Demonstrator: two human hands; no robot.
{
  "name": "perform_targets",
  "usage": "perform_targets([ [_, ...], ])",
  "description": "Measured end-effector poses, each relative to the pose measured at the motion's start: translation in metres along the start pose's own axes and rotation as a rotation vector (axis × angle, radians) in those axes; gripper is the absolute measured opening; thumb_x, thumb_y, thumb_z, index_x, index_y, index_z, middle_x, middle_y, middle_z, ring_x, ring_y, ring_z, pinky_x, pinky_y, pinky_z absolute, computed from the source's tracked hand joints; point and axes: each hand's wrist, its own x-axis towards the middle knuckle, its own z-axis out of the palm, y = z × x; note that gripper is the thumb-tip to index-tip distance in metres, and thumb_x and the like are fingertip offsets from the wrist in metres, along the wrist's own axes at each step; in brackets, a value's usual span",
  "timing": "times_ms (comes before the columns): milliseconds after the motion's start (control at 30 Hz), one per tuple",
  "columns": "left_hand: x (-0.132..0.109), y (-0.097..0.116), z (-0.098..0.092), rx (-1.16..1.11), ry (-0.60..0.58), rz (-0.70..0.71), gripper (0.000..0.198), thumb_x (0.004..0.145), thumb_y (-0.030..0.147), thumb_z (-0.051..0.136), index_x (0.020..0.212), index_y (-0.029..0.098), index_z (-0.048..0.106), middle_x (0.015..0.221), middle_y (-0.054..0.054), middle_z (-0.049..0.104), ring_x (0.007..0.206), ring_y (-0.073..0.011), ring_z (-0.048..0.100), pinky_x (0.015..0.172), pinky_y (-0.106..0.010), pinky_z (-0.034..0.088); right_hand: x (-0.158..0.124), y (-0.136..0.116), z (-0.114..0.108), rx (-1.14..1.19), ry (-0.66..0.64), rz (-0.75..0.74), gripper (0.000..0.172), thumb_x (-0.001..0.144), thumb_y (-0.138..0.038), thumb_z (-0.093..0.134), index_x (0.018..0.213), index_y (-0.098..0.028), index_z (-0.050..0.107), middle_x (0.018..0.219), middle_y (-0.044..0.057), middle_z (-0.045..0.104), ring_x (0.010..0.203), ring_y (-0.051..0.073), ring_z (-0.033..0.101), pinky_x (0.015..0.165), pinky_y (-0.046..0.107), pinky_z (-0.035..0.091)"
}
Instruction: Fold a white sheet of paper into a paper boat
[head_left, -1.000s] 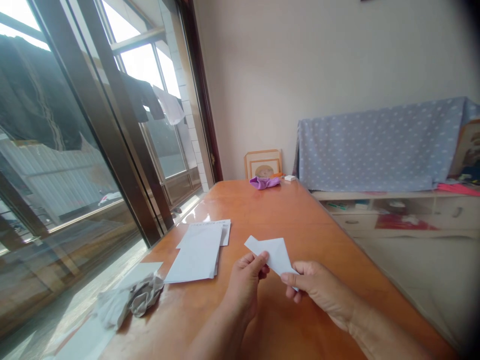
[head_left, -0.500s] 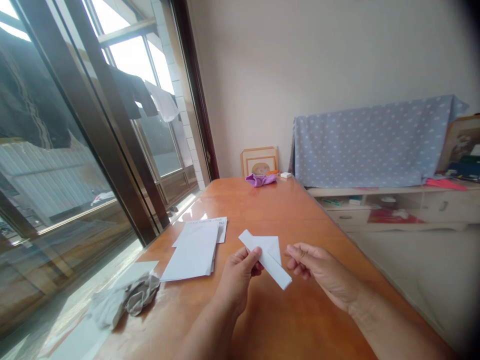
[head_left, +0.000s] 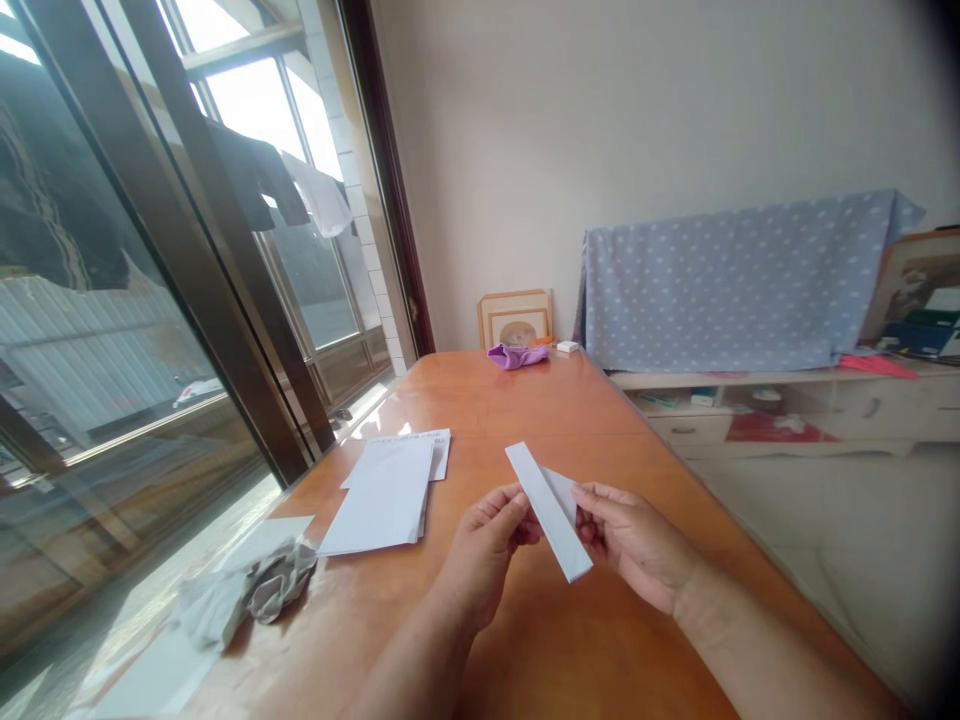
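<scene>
Folded white paper strip [head_left: 550, 512] held above the table [head_left: 480, 400], long axis slanting from far left to near right. Your left hand [head_left: 484, 555] pinches its left edge, fingers closed; your right hand [head_left: 634, 545] is at the flap [head_left: 561, 488], fingers against it, grip unclear.

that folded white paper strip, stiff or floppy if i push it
The folded white paper strip looks light. Its doubled layers, standing straight from the left hand, suggest some lengthwise stiffness, but it would probably crease easily if pushed.
</scene>
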Motion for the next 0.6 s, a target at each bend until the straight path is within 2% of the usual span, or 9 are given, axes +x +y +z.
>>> perform_targets([
  [267,-0.0006,0.0008,0.0002,0.014,-0.019,0.004,0.037,0.089,0.045,0.069,0.110,0.015,0.075,0.093,-0.011,0.068,0.081,-0.0180,0.055,0.080,-0.032,0.043,0.0006,-0.0005,0.0016,0.019,-0.038,0.033,0.036,0.086,-0.052,0.067,0.097,-0.018,0.071,0.087,0.006,0.070,0.071,0.017,0.057,0.065,0.029,0.042],
  [467,0.0002,0.0006,-0.0002,0.010,-0.022,0.029,0.038,0.085,0.047,0.073,0.108,0.017,0.076,0.089,-0.009,0.069,0.078,-0.0171,0.055,0.079,-0.032,0.043,0.0004,-0.0020,0.0051,-0.055,-0.008,0.048,0.041,0.081,-0.057,0.070,0.097,-0.019,0.072,0.083,0.008,0.073,0.076,0.022,0.063,0.064,0.031,0.045],
  [600,-0.0001,-0.0001,0.0004,0.008,-0.028,0.045,0.039,0.086,0.047,0.073,0.112,0.018,0.075,0.091,-0.009,0.069,0.083,-0.0203,0.058,0.084,-0.035,0.044,0.0016,-0.0002,0.0057,-0.017,-0.020,0.067,0.038,0.082,-0.055,0.070,0.098,-0.020,0.071,0.085,0.008,0.073,0.078,0.022,0.063,0.063,0.031,0.045],
])
